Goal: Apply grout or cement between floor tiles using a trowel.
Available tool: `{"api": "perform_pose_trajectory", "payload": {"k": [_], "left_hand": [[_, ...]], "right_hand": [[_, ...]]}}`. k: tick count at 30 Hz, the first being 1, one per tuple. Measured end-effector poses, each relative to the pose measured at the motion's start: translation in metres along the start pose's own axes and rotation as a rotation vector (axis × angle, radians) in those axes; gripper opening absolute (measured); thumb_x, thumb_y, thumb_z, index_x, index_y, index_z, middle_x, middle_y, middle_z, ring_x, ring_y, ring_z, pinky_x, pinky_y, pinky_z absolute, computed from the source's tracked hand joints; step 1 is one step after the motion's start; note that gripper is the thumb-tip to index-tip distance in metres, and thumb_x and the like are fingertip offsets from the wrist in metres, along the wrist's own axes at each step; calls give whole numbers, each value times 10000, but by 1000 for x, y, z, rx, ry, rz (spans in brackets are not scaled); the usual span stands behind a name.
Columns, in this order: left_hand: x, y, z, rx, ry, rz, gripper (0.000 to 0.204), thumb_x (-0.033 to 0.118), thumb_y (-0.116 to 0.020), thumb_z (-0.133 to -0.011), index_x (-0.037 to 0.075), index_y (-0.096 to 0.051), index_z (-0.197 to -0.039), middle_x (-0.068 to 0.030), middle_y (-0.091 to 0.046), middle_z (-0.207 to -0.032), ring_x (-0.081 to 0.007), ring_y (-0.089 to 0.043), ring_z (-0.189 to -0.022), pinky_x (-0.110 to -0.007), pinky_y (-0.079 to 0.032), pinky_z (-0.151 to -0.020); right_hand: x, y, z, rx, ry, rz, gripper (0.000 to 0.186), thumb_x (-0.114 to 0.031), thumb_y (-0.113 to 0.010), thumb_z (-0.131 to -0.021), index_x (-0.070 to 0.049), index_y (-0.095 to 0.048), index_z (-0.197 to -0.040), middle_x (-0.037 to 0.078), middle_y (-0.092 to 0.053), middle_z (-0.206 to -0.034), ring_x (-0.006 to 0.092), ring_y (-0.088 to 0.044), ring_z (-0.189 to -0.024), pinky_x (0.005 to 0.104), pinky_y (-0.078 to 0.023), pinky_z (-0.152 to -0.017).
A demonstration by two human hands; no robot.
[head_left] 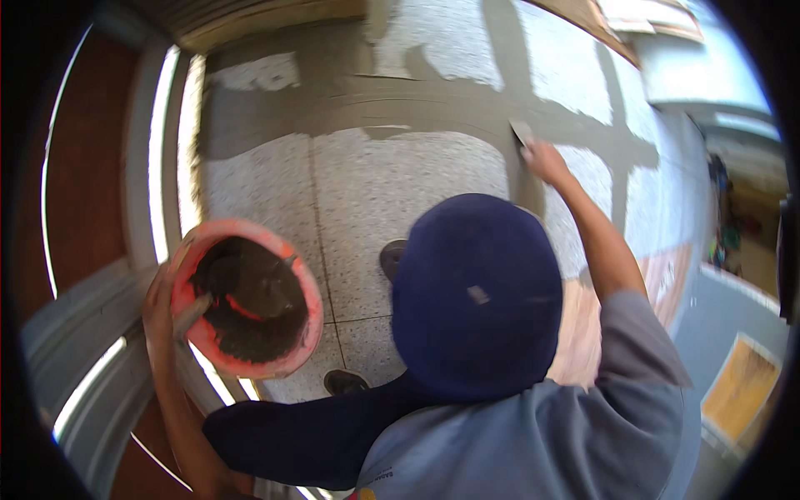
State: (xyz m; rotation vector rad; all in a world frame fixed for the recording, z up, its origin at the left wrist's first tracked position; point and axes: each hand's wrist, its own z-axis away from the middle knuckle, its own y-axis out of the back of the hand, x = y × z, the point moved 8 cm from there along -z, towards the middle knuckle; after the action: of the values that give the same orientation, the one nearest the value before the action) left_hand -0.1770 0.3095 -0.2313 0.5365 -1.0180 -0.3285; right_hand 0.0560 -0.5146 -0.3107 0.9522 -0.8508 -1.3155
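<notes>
My left hand [158, 321] grips the rim of a red-pink plastic bucket [310, 308], its thumb over the edge and its fingers along the outside. Wet grey mortar [267, 283] coats the inside of the bucket, with red showing through in streaks. Stretched out ahead to the right, my right hand [546, 162] is closed around a putty knife [522, 132]; the hand hides its handle. The blade rests at a crossing of grey mortar bands [417, 104] smeared over the speckled floor tiles [392, 179].
My bent knee in navy trousers [479, 287] fills the middle, with a dark shoe [392, 260] beside it. Slatted grey panels [92, 321] stand close on the left. A wooden edge [275, 23] runs along the far side. A blue-grey board [733, 325] lies at the right.
</notes>
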Motion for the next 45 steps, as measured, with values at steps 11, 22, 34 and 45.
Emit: {"api": "perform_pose_trajectory", "payload": {"k": [11,22,34,45], "left_hand": [[63,16,23,313,167,-275,640,477,-630,-931,44,-542,-1394,-194,-634,-1231,-248,-605,-1092,-345,-448,-974],[68,23,47,347,229,-273,667,491,-623,-930,37,-526,-1408,-190,-614,-1284,-253,-583,-1167,-356,-423,-1005],[-45,104,16,169,122,-216,566,386,-494,-1014,4,-478,-1431,-138,-504,-1455,-273,-481,-1329,-370,-360,-1097],[29,23,12,148,-3,-374,631,445,-533,-988,43,-443,-1466,-136,-505,-1446,-306,-501,-1294,-420,-401,-1050]], "right_hand": [[-296,102,-107,5,609,158,323,-338,-455,-993,-153,-670,-1148,176,-698,-939,368,-675,-861,485,-529,-741],[-354,59,-133,-106,876,481,232,-118,-546,-852,-26,-707,-991,187,-718,-987,354,-702,-949,462,-562,-772],[-49,-5,22,38,478,75,266,-286,-494,-997,-154,-586,-1208,189,-632,-677,418,-631,-624,522,-474,-544],[25,-122,319,-69,-110,-222,500,-201,-597,-957,-118,-471,-1434,233,-624,-718,423,-613,-638,507,-467,-589]]}}
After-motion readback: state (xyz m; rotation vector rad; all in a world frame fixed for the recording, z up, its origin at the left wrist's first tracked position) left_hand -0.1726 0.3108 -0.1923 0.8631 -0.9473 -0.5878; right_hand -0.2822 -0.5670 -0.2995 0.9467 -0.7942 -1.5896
